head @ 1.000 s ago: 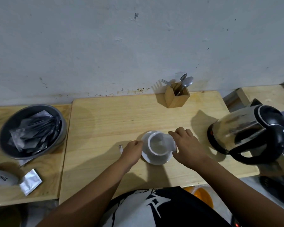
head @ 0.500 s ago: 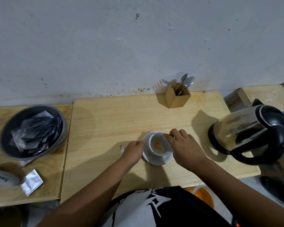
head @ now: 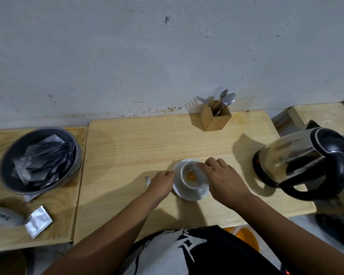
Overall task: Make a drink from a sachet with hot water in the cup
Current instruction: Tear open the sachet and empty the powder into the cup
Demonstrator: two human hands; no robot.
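Observation:
A white cup (head: 188, 186) stands on a white saucer (head: 187, 196) at the middle of the wooden table (head: 147, 147). Orange powder (head: 191, 176) lies in the bottom of the cup. My right hand (head: 221, 176) is shut on a pale sachet (head: 203, 178), held tilted at the cup's right rim. My left hand (head: 161, 183) is a closed fist touching the saucer's left edge. A small silver scrap (head: 147, 179) shows at the fist's outer side; whether the hand holds it I cannot tell. A steel kettle (head: 298, 161) with a black handle stands to the right.
A grey bowl (head: 8, 155) full of silver sachets sits on the left table, with one loose sachet (head: 38, 221) and a white object (head: 2, 215) in front of it. A wooden holder (head: 214, 120) with spoons and a fork stands by the wall. An orange tub (head: 244, 237) is below the table edge.
The sachet covered the cup's mouth a second ago; it has shifted to the right rim and orange powder now shows inside. The left hand has stayed put.

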